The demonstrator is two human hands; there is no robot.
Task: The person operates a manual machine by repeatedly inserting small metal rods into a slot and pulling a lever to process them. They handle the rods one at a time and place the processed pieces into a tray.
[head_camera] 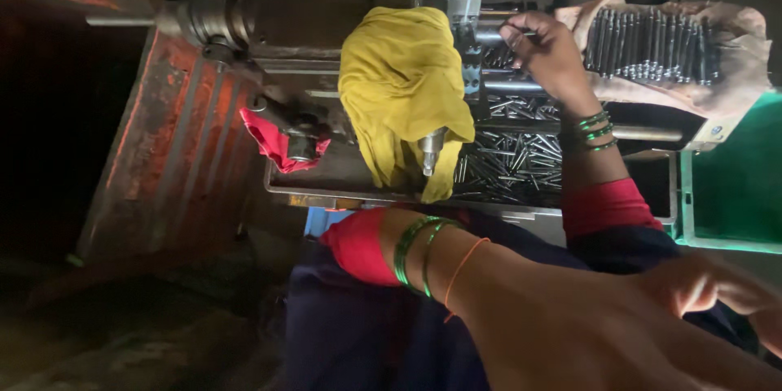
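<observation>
The right hand (547, 50) is up at the machine's steel fixture (466, 28). Its grip is pinched shut, thumb against the first fingers, on a thin metal pin (523, 32) whose end pokes out leftward toward the fixture. The work in hand looks like presenting that pin to the machine. Doing it well probably means keeping the pin level and in line with the guide bars (509, 81), holding it near its back end so the fingers stay out of the moving parts, and keeping the wrist with its green bangles (595, 132) above the loose stock rather than dragging through it.

The pin sits right at the fingertips, on the fixture side of the hand. More pins lie in a loose heap in the metal tray (326, 187) just below the wrist. A neat row of them (standing side by side on crumpled brown paper (737, 73)) lies just to the right of the hand, within easy reach.

The left hand (717, 293) is low in the foreground, blurred. I cannot tell how far its grip is open or whether it holds anything. It is well apart from the pins.

A yellow cloth (399, 90) hangs over a machine part left of the fixture, a red rag (273, 142) farther left, and a green crate (733, 187) to the right.
</observation>
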